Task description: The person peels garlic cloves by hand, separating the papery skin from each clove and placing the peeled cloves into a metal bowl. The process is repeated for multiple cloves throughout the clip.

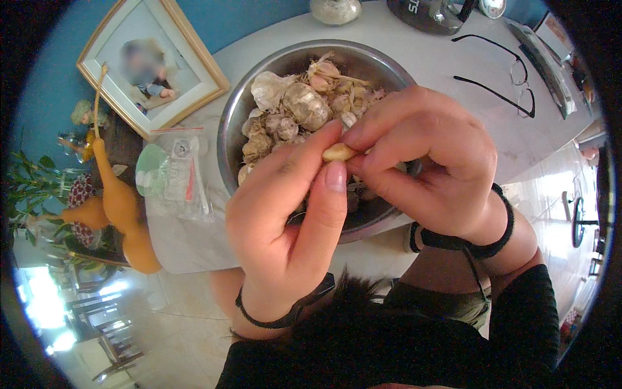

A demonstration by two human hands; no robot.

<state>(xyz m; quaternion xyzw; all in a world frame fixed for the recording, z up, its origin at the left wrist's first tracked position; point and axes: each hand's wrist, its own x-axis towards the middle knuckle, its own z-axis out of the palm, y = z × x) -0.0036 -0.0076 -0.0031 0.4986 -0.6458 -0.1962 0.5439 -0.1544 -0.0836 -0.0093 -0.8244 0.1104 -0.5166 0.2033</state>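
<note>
A small pale yellow garlic clove [338, 152] is pinched between the fingertips of both hands. My left hand [286, 209] has its thumb and forefinger on the clove's near and left sides. From the right, the thumb and forefinger of my right hand [427, 150] meet at its other end. Both hands hover over a round stainless steel bowl [233, 104]. Whole garlic bulbs [306, 106] with dry papery skins are heaped inside it, and my hands cover part of the heap. A pinkish bulb with a stalk [324, 78] lies towards the bowl's far side.
Left of the bowl stand a framed photo [214, 80], a clear plastic bag [182, 170] and orange gourds [119, 199]. Eyeglasses [522, 92] lie on the pale tabletop [505, 150] at right. A glass jar [335, 10] and a dark transparent container [432, 17] stand behind.
</note>
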